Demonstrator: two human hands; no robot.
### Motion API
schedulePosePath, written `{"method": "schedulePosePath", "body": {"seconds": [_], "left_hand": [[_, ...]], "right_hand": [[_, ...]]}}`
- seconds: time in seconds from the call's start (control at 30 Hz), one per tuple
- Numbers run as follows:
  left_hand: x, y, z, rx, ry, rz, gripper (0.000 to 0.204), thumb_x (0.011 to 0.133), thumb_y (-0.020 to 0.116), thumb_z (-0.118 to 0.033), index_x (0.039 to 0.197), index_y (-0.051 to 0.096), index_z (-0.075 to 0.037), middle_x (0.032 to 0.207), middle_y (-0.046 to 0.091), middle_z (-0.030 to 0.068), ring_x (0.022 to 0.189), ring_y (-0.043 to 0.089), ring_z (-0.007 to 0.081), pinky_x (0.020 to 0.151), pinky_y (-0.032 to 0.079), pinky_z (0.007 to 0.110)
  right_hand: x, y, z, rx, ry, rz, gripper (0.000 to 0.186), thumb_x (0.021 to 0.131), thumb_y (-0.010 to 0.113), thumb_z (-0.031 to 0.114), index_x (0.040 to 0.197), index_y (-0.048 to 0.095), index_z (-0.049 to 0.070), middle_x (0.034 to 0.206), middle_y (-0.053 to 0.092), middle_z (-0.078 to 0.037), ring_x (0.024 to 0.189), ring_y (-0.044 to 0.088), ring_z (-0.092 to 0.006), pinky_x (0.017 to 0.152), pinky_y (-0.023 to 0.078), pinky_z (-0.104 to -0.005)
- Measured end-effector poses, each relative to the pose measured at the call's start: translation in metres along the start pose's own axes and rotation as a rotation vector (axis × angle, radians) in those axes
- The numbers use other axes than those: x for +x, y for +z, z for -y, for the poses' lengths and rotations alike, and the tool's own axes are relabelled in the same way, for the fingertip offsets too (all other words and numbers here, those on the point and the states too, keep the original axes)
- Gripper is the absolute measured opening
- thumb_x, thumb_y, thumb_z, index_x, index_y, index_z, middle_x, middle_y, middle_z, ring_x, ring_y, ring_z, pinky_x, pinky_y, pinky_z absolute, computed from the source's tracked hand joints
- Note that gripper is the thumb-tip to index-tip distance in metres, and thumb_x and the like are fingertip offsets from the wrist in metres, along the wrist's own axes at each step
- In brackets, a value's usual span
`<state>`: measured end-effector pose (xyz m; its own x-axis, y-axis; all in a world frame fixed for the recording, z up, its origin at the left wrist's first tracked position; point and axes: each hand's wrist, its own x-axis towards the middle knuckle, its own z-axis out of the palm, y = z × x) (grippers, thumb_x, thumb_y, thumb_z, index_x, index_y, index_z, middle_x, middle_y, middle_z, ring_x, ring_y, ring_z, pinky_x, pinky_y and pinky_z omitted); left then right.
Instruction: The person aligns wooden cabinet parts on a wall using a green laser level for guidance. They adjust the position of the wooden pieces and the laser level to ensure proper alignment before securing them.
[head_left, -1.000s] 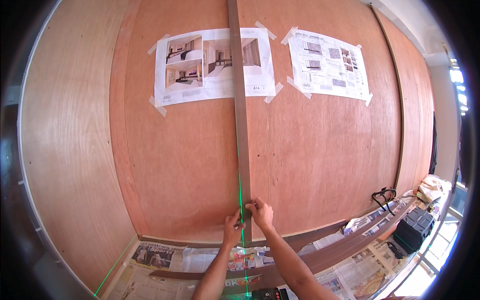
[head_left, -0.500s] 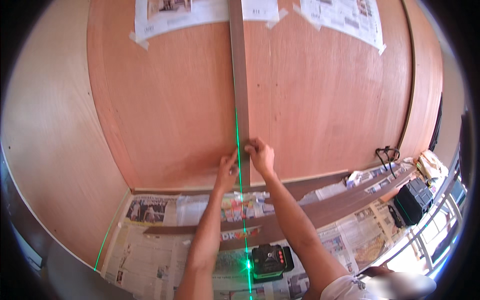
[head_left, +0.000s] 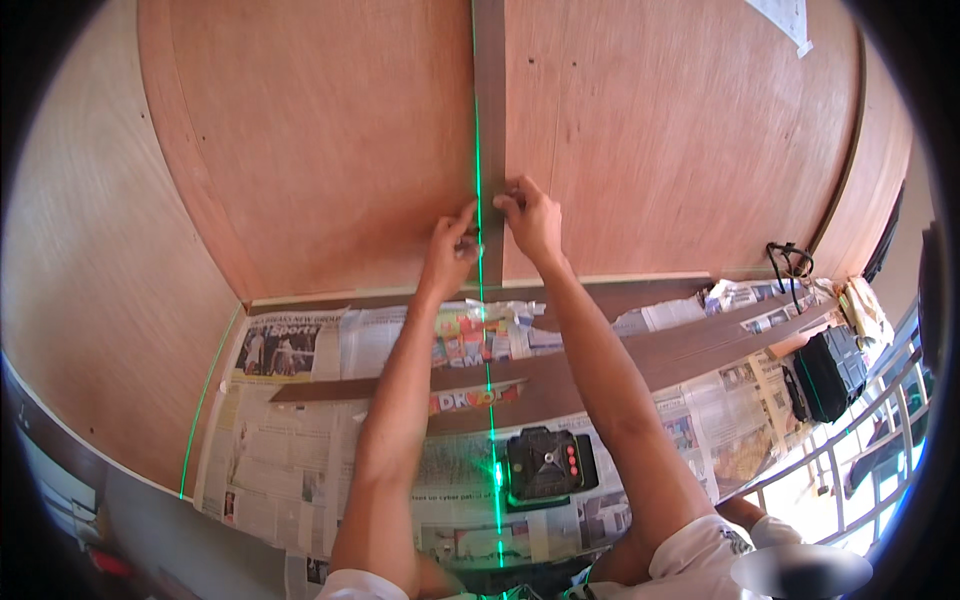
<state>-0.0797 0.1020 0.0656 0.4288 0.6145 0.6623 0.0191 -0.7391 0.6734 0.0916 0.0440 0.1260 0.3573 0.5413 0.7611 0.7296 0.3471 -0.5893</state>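
Observation:
A narrow brown wood strip [head_left: 490, 120] runs upright along the plywood panel [head_left: 640, 140], with a green laser line down its left edge. My left hand [head_left: 450, 258] is at the strip's left edge, index finger stretched to it and the other fingers curled. Against the right edge, my right hand [head_left: 537, 222] has its thumb and bent fingers closed at the strip. Contact beneath the fingertips is partly hidden. Between my forearms a black laser level [head_left: 548, 466] with red buttons stands on newspaper, a bright green spot at its left side.
Taped newspaper [head_left: 290, 450] covers the surface below the panel. Long brown boards [head_left: 690, 353] lie across it, passing under my forearms. At the right are a black case [head_left: 832, 372], a dark cable [head_left: 790, 262] and metal railings [head_left: 840, 460]. A side panel [head_left: 90, 220] bounds the left.
The view has tilted downward, so the panel, strip and hands appear higher and most posted sheets have left the picture. Both hands stay at about the same place on the strip.

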Motion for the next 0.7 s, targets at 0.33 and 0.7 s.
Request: {"method": "schedulePosePath", "body": {"seconds": [0.33,0.7], "left_hand": [[0.0,0.011,-0.011,0.02,-0.032,-0.048,0.092,0.085,0.076,0.006,0.164,0.038,-0.024,0.123,0.051,0.0108,0.11,0.065,0.0232,0.091,0.061,0.036],[0.002,0.011,-0.01,0.121,0.051,-0.073,0.09,0.084,0.076,0.006,0.163,0.04,-0.02,0.121,0.055,0.0143,0.105,0.069,0.0251,0.092,0.06,0.037]], "right_hand": [[0.0,-0.004,0.003,-0.059,-0.047,0.079,0.031,0.093,0.072,0.02,0.121,0.06,0.014,0.097,0.077,-0.016,0.089,0.073,-0.0433,0.074,0.057,-0.054],[0.0,-0.008,-0.004,-0.018,-0.12,0.119,0.034,0.094,0.07,0.016,0.125,0.056,0.013,0.095,0.077,-0.016,0.086,0.072,-0.0447,0.072,0.058,-0.0558]]}}
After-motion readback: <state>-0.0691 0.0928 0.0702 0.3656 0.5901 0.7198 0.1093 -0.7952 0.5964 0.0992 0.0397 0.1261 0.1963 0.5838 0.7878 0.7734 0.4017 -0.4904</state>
